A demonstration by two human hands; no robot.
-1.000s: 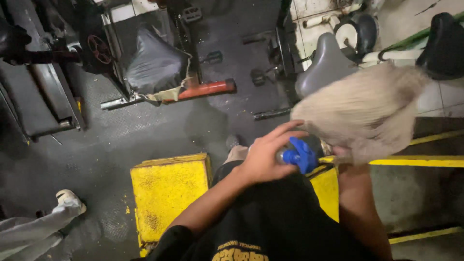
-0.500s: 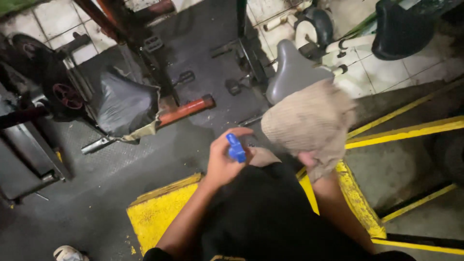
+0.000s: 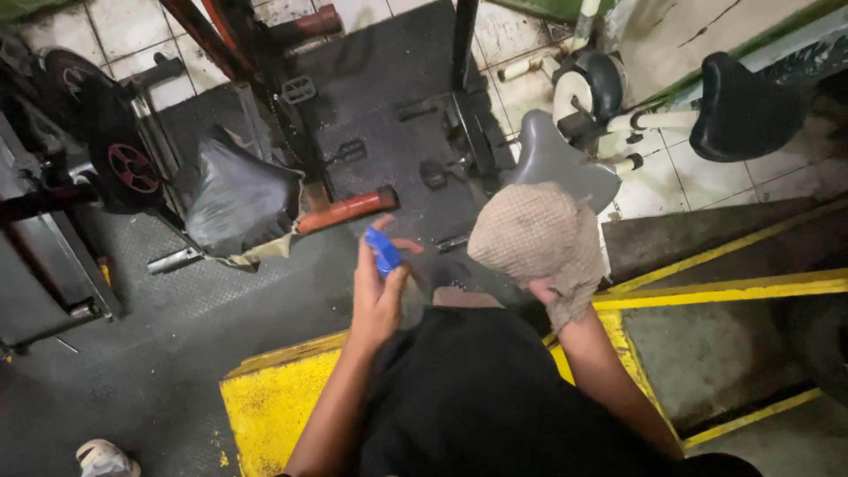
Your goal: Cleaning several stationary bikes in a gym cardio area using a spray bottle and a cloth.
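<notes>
Near the middle of the frame the left hand (image 3: 378, 296) is gripping a small blue spray head (image 3: 383, 251), fingers curled round it and the thumb lying along its side; the body of the bottle below it is hiding behind the palm, so its shape cannot be told. Just to the right, the right hand (image 3: 549, 296) is closing on a coarse beige cloth (image 3: 536, 240), which is draping over the fingers and covering most of them. The nozzle and the cloth are sitting near each other but apart.

As a judgement of progress: both tools are being held up in front of the body, and neither is touching any piece of equipment, so the wiping itself seems not yet begun here. Whether the cloth is already damp cannot be told.

Nothing that shows as a package or a readable label is appearing. The only marking-like features are painted ones: a yellow platform (image 3: 276, 408) in the lower left-centre below the arms, and yellow stripes (image 3: 733, 287) running along the step at the right. In the upper left a black padded seat (image 3: 237, 201) is resting beside a red roller pad (image 3: 346, 210); a grey saddle (image 3: 558, 159) is standing in the upper centre-right and a black saddle (image 3: 740, 108) in the upper right. A white shoe (image 3: 104, 459) is showing at the lower left edge.
</notes>
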